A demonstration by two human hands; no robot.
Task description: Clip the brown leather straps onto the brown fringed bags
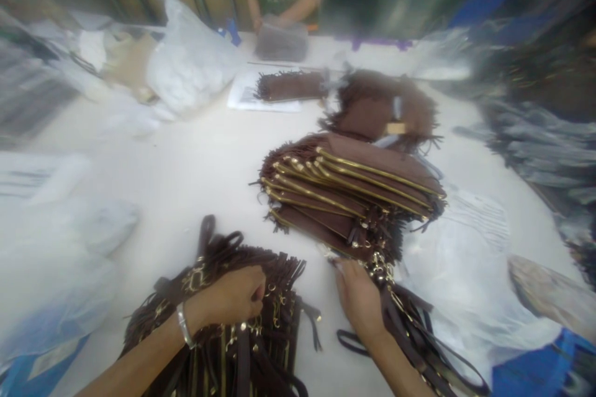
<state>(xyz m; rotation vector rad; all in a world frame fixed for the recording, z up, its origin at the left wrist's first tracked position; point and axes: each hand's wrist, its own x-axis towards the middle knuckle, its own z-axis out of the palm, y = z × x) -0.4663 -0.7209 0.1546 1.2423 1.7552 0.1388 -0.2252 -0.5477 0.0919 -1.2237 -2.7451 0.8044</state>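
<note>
My left hand, with a bracelet on its wrist, is closed above a heap of dark brown fringed pouches with gold zips, clasps and wrist straps. Whatever its curled fingers hold is hidden. At the lower edge of a second stack of brown pouches, my right hand has its fingers drawn together. A small pale shiny thing shows at its fingertips, too blurred to name. Straps and gold clasps hang from this stack, just beside the right hand.
Behind the stack lie more brown fringed pieces and a single pouch on white paper. A full white bag stands back left. Clear plastic lies right. Across the table, a person's hands hold a grey plastic sheet.
</note>
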